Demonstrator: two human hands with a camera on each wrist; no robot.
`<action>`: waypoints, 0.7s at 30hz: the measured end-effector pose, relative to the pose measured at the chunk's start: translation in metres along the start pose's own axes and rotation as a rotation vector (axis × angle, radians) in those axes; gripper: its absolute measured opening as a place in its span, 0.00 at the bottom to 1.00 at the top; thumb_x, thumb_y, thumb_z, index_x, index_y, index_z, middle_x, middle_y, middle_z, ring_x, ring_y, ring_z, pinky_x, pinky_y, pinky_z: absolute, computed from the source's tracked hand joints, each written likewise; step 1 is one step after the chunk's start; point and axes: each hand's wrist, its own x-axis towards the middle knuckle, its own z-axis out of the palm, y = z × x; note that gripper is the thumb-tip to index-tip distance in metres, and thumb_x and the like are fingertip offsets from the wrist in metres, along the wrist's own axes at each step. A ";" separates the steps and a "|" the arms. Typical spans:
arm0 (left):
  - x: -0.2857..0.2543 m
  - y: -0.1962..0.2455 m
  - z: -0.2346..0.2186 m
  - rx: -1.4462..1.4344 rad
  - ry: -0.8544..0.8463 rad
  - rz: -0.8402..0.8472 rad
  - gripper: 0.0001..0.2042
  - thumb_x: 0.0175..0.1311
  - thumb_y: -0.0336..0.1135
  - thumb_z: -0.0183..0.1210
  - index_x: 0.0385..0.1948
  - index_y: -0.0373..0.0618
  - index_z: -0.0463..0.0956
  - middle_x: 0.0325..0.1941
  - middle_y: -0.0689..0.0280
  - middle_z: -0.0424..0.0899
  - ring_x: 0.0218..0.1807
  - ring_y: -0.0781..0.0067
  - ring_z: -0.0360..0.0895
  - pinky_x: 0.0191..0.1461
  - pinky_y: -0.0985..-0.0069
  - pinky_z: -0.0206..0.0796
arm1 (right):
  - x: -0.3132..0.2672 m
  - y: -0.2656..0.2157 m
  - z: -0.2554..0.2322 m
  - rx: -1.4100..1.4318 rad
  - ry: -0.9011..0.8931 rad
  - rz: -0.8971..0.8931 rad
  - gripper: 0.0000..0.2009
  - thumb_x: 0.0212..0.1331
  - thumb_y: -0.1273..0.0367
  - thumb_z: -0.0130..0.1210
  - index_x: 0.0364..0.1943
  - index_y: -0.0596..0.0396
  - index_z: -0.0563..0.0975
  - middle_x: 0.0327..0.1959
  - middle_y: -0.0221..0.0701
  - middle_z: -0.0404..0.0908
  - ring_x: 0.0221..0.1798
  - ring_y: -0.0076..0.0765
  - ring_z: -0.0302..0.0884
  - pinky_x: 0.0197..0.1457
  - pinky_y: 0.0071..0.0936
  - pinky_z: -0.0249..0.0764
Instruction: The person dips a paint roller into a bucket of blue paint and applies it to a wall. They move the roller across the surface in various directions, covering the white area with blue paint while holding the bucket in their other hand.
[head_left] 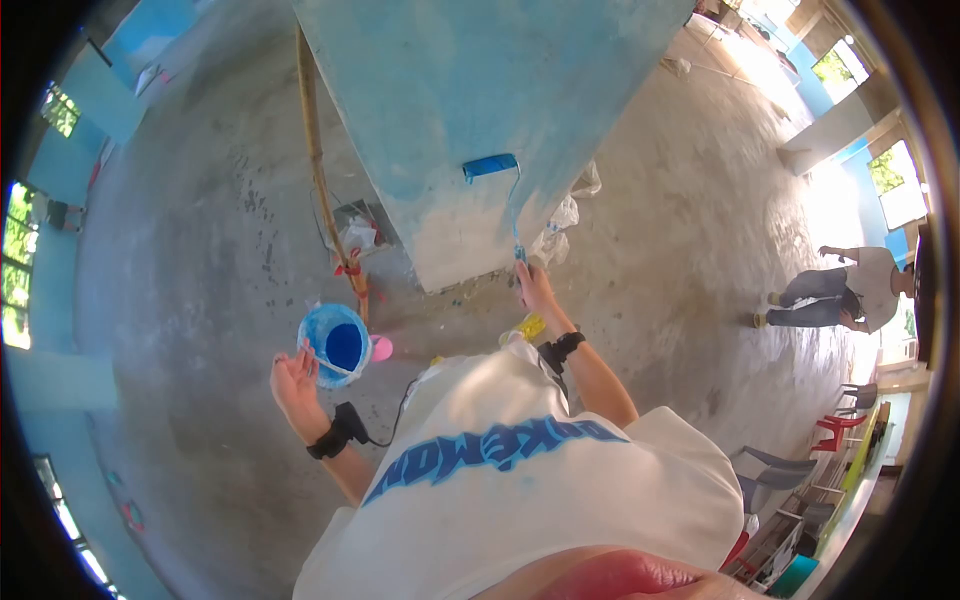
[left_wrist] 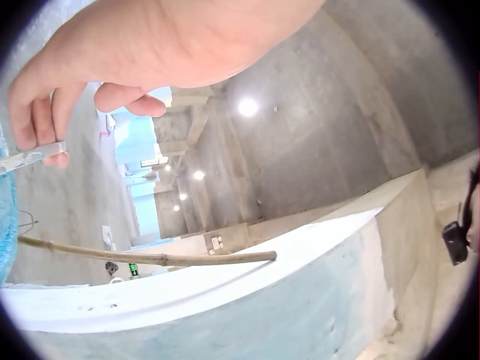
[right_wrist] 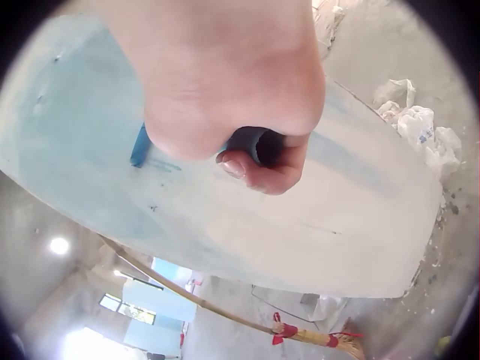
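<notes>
1. Head view: the right hand (head_left: 533,287) grips the handle of a paint roller (head_left: 491,166), whose blue sleeve lies flat against the pillar (head_left: 480,90) so that it lays colour. Left of the pillar's foot, the left hand (head_left: 296,385) carries a paint bucket (head_left: 336,343) within reach.
2. Left wrist view: fingers (left_wrist: 46,120) curl round the bucket's handle (left_wrist: 30,157); a bamboo pole (left_wrist: 150,257) leans on the pillar.
3. Right wrist view: the fist is clenched round the roller handle (right_wrist: 262,145), just before the pillar's face.

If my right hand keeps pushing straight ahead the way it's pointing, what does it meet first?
Probably the blue-painted pillar: the right hand grips the paint roller, which already rests against it. Depth is hard to judge.
</notes>
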 end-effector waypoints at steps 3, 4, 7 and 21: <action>-0.004 0.002 0.009 0.048 0.045 0.029 0.05 0.67 0.34 0.46 0.33 0.46 0.65 0.48 0.47 0.81 0.51 0.56 0.77 0.54 0.62 0.66 | -0.005 -0.020 0.000 0.086 -0.047 -0.049 0.21 0.71 0.49 0.42 0.28 0.52 0.66 0.12 0.22 0.62 0.09 0.21 0.61 0.11 0.21 0.58; -0.002 0.002 0.009 0.052 0.057 -0.002 0.04 0.67 0.35 0.45 0.33 0.47 0.64 0.50 0.47 0.80 0.51 0.59 0.75 0.55 0.64 0.63 | -0.009 -0.038 0.000 0.089 -0.040 -0.053 0.21 0.71 0.49 0.42 0.28 0.52 0.66 0.12 0.22 0.62 0.09 0.21 0.61 0.11 0.21 0.58; 0.007 0.001 0.007 0.052 0.052 -0.049 0.04 0.66 0.35 0.45 0.33 0.49 0.64 0.54 0.47 0.79 0.51 0.61 0.73 0.56 0.65 0.60 | -0.015 -0.102 -0.002 0.169 -0.047 -0.108 0.22 0.71 0.49 0.41 0.27 0.51 0.65 0.12 0.21 0.61 0.09 0.20 0.59 0.12 0.21 0.57; 0.019 -0.002 -0.002 -0.014 -0.028 -0.115 0.02 0.68 0.33 0.42 0.39 0.55 0.62 0.53 0.49 0.80 0.51 0.58 0.77 0.56 0.60 0.64 | -0.022 -0.069 0.000 0.016 -0.035 -0.083 0.22 0.71 0.49 0.41 0.29 0.52 0.67 0.14 0.22 0.62 0.11 0.19 0.59 0.14 0.20 0.58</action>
